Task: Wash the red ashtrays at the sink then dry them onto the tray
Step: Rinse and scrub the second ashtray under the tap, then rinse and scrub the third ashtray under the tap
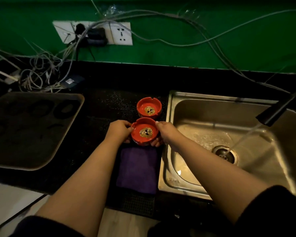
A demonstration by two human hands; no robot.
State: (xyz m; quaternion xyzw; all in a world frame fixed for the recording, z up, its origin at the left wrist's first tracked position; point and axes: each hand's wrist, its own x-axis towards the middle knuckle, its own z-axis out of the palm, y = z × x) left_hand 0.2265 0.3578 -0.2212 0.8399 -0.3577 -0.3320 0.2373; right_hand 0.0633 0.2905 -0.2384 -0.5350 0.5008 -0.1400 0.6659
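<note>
Two red ashtrays with gold patterned centres are on the black counter, left of the steel sink [171, 117]. The nearer ashtray [144, 135] is gripped from both sides: my left hand [120, 130] on its left rim, my right hand [164, 130] on its right rim. It sits just above a folded purple cloth [137, 170]. Right behind it stands the second ashtray [149, 107], untouched. A brown tray [41, 130] with dark ring marks lies at the far left. Water runs from the black faucet [277, 110] into the sink drain [225, 153].
A tangle of grey cables [41, 72] and a wall socket strip [94, 32] lie behind the tray against the green wall. A dark dotted mat [109, 106] covers the counter under the ashtrays. The counter's front edge is close to my body.
</note>
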